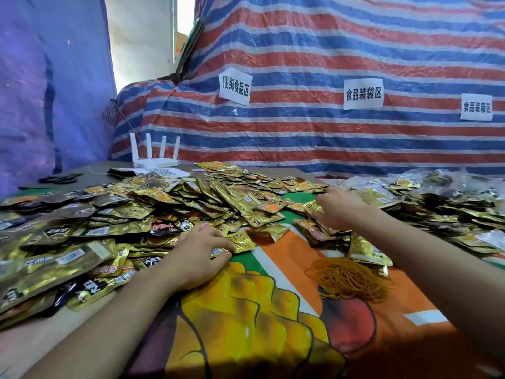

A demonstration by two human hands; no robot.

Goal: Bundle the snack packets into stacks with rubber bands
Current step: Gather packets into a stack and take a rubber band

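A wide heap of gold and black snack packets covers the left and middle of the table. My left hand lies at the heap's near edge and pinches one gold packet between thumb and fingers. My right hand reaches further back and grips a gold packet above a small pile of packets. A loose tangle of orange rubber bands lies on the printed cloth near my right forearm.
A colourful printed cloth covers the table front. Bundled and bagged packets fill the right side. A white router, papers and black scissors sit at the back left. A striped tarp with paper labels stands behind.
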